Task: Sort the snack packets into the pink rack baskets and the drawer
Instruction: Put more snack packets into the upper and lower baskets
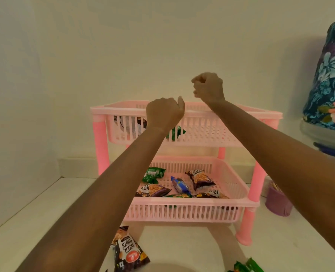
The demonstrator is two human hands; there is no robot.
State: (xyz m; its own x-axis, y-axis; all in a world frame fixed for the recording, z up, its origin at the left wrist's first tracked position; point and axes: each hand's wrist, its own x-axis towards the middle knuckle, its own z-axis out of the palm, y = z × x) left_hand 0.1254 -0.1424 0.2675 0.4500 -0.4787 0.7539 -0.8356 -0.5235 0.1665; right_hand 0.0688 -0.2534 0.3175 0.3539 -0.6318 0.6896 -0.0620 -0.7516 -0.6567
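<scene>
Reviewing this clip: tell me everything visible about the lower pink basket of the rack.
The lower basket is a pale pink plastic tray with slatted walls and a perforated floor, sitting level between brighter pink legs, below the upper basket. It holds several loose snack packets: peanut packets, a green packet and a blue packet, lying flat and partly overlapping. Neither hand touches it; the left forearm passes in front of its left end.
</scene>
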